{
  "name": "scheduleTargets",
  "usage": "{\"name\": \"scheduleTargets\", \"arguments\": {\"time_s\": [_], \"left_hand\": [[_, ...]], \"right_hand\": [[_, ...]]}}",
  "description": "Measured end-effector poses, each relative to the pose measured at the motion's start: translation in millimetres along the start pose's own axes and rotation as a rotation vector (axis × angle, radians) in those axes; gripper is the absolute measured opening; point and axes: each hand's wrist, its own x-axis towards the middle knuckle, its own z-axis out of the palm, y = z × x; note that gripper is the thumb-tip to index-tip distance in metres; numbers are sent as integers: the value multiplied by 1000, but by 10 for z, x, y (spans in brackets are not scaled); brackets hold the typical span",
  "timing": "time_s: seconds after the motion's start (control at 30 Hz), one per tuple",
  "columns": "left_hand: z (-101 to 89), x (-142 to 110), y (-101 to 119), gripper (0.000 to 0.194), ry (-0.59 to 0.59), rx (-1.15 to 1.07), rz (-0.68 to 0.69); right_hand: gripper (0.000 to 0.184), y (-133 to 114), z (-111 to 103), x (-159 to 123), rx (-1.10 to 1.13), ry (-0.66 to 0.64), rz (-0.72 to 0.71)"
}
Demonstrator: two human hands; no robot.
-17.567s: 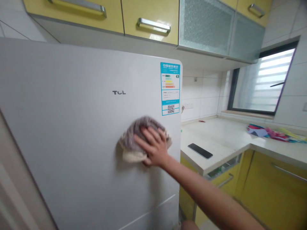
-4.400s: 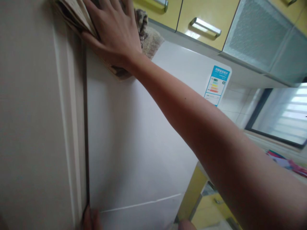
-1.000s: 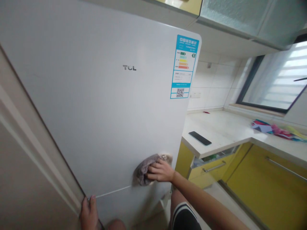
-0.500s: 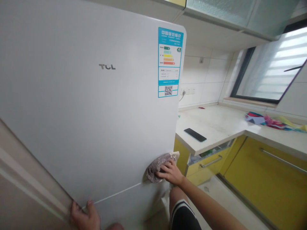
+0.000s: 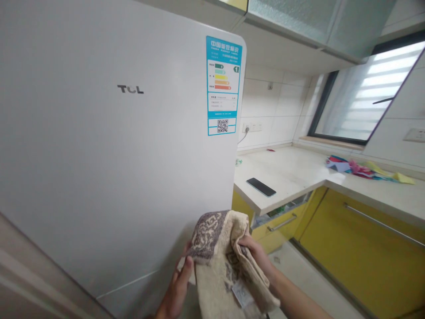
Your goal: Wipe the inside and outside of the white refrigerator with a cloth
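Towel [image 5: 216, 269], one, in two hands [image 5: 178, 282] [image 5: 260, 257]

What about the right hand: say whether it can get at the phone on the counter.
Probably not as things stand: the right hand holds the towel, though nothing covers the phone.

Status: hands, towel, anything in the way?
Left hand and right hand both gripping towel. Towel partly folded, hanging in front of fridge. No obstruction seen at the hands; phone on counter, apart from towel.
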Motion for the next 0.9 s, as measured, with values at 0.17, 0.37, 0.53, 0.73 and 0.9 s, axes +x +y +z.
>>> {"name": "scheduleTargets", "arguments": {"time_s": [0.17, 0.37, 0.53, 0.73, 0.9], "left_hand": [[74, -72, 53, 99, -58, -294, -120], [24, 58, 447, 81, 125, 95, 49], [102, -102, 447, 53, 125, 613, 474], [295, -100, 593, 17, -61, 714, 523], [421, -138, 776, 15, -68, 699, 661]], "right_hand": [[49, 0, 141, -85, 125, 103, 78], [51, 224, 178, -44, 197, 117, 126], [49, 511, 160, -58, 247, 126, 230], [41, 628, 247, -49, 238, 135, 111], [51, 586, 385, -98, 291, 217, 141]]}}
